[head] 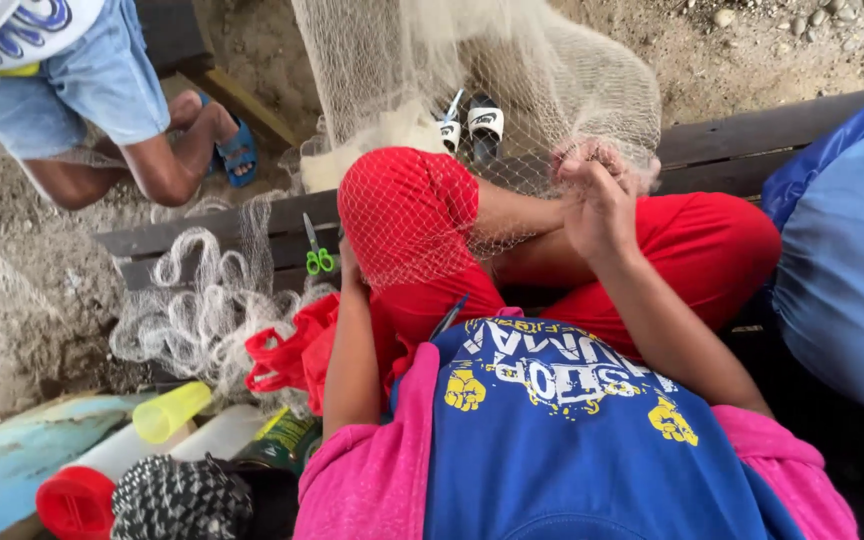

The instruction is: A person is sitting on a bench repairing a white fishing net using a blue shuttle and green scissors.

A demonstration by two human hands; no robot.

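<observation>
A pale fishing net [512, 70] hangs down in front of me and drapes over my raised knee in red shorts [407, 215]. My right hand [597, 200] is up by the other knee, fingers closed on a bunch of the net's mesh. Reaching down beside the draped knee, my left hand [348, 268] is mostly hidden behind the knee and the net, so its grip cannot be told. Green-handled scissors [318, 256] lie on the dark wooden bench [732, 150] just left of that hand. A thin dark tool [449, 316] sticks up from my lap.
Another person in denim shorts and blue sandals [237, 155] crouches at top left. Black-and-white sandals [472, 122] lie under the net. Heaped net [202, 310], a red plastic bag [292, 355], a yellow cup [170, 410], a red lid [74, 500] and a checked cloth [177, 495] lie at left. A blue bag [842, 250] stands right.
</observation>
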